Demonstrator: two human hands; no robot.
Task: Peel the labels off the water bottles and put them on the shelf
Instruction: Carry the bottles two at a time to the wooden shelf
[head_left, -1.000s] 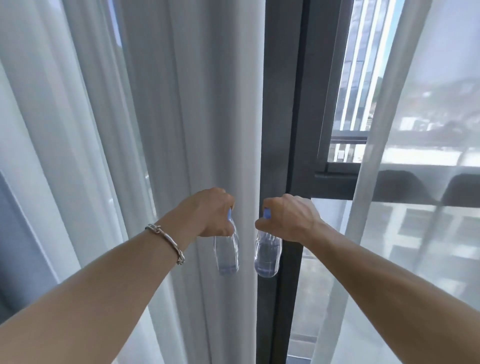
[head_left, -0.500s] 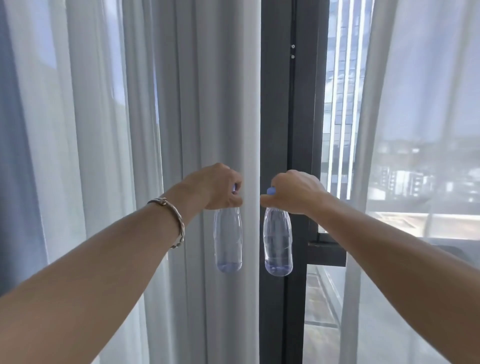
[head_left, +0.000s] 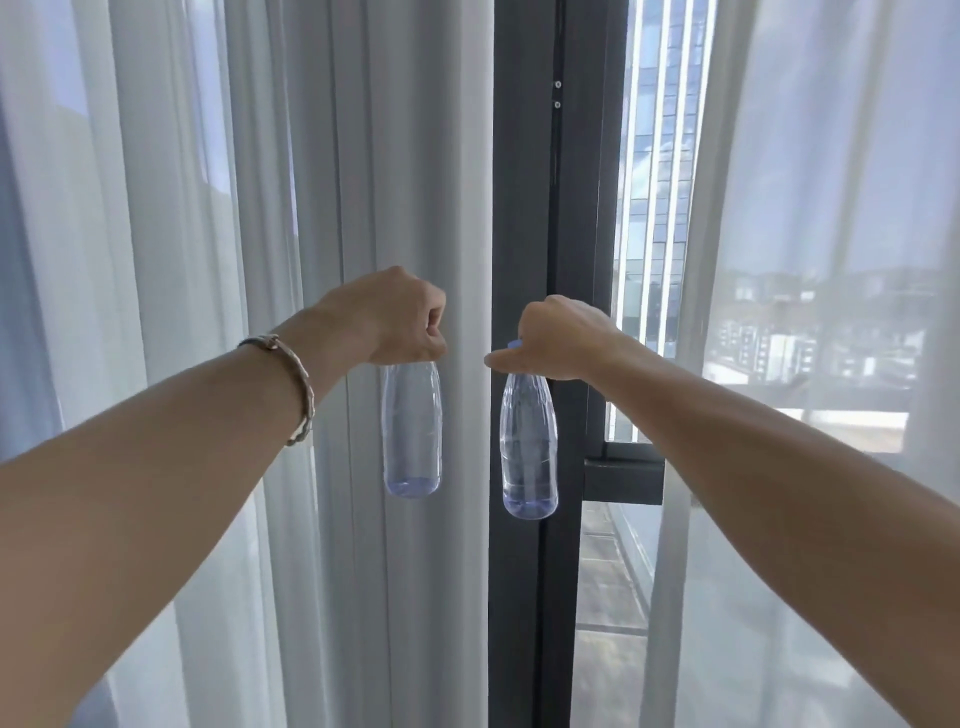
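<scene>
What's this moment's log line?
left hand: grips left bottle by top | right hand: grips right bottle by top | labels: none visible | shelf: unseen

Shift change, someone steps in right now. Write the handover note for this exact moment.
Left hand grips the left bottle at its neck; it hangs before the white curtain.
Right hand grips the right bottle at its neck, before the dark window frame.
Done: neither bottle shows a label.
Left: set both on the shelf, not in view.

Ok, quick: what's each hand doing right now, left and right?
Left hand: grips a clear bottle by its top.
Right hand: grips a second bottle by its neck.
</scene>
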